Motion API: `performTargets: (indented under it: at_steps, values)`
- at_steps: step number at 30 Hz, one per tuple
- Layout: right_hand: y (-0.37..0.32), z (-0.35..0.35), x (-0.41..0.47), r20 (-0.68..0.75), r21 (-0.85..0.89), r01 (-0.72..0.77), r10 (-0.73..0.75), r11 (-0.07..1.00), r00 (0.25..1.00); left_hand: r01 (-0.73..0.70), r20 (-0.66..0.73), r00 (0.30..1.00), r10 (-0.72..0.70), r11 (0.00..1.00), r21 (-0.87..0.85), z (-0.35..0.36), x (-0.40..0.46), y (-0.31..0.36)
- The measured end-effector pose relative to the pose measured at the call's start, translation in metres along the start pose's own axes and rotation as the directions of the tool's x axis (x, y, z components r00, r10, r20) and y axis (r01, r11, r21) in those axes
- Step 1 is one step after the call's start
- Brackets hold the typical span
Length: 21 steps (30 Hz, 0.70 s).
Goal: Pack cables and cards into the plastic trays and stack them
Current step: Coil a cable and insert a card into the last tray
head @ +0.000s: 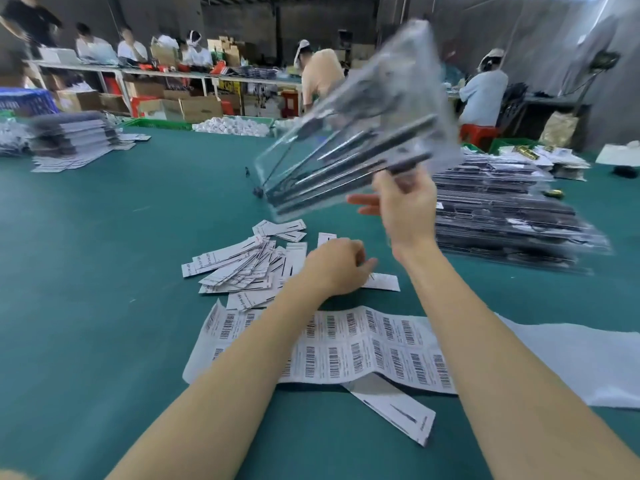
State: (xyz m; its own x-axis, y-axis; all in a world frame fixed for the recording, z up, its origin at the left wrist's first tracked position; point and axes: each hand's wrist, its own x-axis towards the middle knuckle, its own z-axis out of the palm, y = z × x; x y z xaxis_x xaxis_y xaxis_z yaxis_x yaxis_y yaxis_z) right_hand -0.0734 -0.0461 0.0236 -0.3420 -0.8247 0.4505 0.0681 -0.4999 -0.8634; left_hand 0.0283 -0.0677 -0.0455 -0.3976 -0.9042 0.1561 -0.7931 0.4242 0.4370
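Labels nearest, six o'clock; left hand curled on cards; right hand pinches tray aloft, one o'clock; I judge it light, flexible, slippery; hold by rim; stack at three.

Right hand holds a blurred clear tray aloft; left hand rests on cards

left arm: bare, no sleeve | right arm: bare, no sleeve | no gloves, rings, watch

Barcode sheet and cards — print blurred; nothing legible.
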Motion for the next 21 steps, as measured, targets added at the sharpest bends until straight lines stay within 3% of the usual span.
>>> performTargets:
  at_steps: [3, 7, 10, 13, 14, 15, 18, 21]
  values:
    - [-0.004, -0.032, 0.004, -0.220, 0.241, -0.199, 0.253, 0.950, 0.942, 0.111, 0.032, 0.994, -0.106, 0.966, -0.232, -0.011, 0.004, -0.012]
    - [-0.001, -0.078, -0.009, -0.330, 0.407, -0.286, 0.432, 0.867, 0.839, 0.306, 0.045, 0.944, -0.327, 0.816, -0.491, -0.027, 0.013, -0.035]
    - [-0.003, -0.104, -0.019, -0.378, 0.484, -0.271, 0.478, 0.832, 0.793, 0.338, 0.149, 0.909, -0.389, 0.481, -0.809, -0.040, 0.014, -0.044]
    - [-0.003, -0.122, -0.026, -0.401, 0.531, -0.279, 0.528, 0.800, 0.749, 0.268, 0.265, 0.953, -0.147, 0.001, -0.963, -0.057, 0.002, -0.057]
    - [-0.002, -0.125, -0.029, -0.394, 0.557, -0.289, 0.554, 0.779, 0.734, 0.250, 0.259, 0.963, -0.067, -0.119, -0.961, -0.061, -0.001, -0.060]
    - [-0.001, -0.127, -0.030, -0.379, 0.587, -0.298, 0.581, 0.753, 0.720, 0.233, 0.240, 0.970, -0.027, -0.159, -0.959, -0.066, -0.004, -0.059]
    - [0.003, -0.123, -0.032, -0.338, 0.646, -0.332, 0.647, 0.688, 0.684, 0.176, 0.177, 0.983, -0.054, -0.025, -0.984, -0.076, -0.006, -0.041]
    - [-0.003, -0.112, -0.029, -0.375, 0.575, -0.362, 0.630, 0.734, 0.680, 0.179, 0.179, 0.984, -0.018, 0.187, -0.966, -0.088, -0.009, -0.025]
